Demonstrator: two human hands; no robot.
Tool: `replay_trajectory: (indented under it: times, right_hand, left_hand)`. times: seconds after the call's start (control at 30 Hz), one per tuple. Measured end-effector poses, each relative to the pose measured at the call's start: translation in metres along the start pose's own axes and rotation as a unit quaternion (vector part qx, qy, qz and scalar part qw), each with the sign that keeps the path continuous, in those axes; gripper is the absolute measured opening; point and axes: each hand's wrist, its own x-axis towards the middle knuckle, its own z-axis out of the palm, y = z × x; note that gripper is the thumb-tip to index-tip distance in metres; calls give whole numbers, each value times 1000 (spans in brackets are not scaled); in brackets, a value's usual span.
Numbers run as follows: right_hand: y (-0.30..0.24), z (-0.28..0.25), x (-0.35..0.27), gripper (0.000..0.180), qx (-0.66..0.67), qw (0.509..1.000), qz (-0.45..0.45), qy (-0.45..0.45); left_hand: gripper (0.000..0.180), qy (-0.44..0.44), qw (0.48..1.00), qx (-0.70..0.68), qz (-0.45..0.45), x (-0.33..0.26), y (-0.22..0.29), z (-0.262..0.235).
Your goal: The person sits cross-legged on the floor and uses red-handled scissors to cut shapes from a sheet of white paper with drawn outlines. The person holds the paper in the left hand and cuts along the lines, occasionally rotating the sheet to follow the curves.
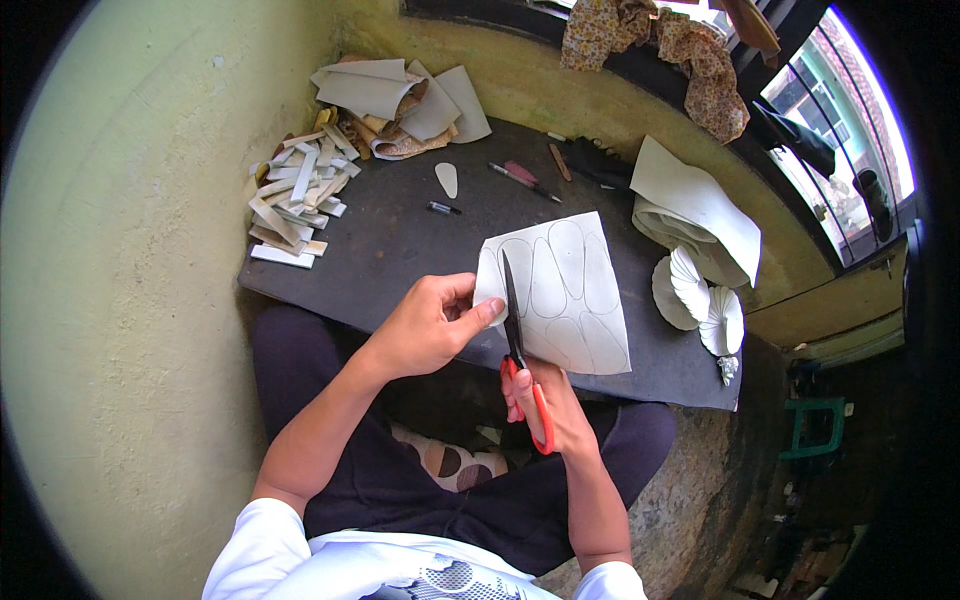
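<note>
My left hand (435, 322) pinches the left edge of a white sheet (575, 290) between thumb and fingers. Several long rounded petal shapes are drawn in outline on the sheet. In my right hand (552, 400) is a pair of scissors (541, 412) with red handles and dark blades. The blades point away from me and lie at the sheet's left part, alongside a drawn outline. Whether the blades are parted is hard to make out. Part of my right hand is under the sheet's near edge.
On the dark table (340, 290) lie a white petal-shaped template (446, 180), a pen (525, 182) and a pen cap (443, 208). White strips (300, 195) are heaped at left, folded sheets (400, 100) behind them. A rolled white sheet (695, 215) and fluted white pieces (690, 285) stand at right.
</note>
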Motion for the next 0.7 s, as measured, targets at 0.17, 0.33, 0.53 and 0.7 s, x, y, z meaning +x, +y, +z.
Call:
replay_trajectory:
  times: [0.17,0.33,0.53,0.7]
  right_hand:
    - [-4,3,0,82,10,1000,-5,8]
    - [-3,2,0,82,6,1000,-5,7]
    - [-6,2,-1,82,7,1000,5,11]
    - [-7,2,-2,81,9,1000,11,11]
  left_hand:
    - [24,5,1000,16,18,0,-5,-2]
    - [25,4,1000,17,8,0,-3,-3]
    - [26,-6,1000,21,13,0,1,-4]
    - [25,-7,999,25,18,0,-1,-6]
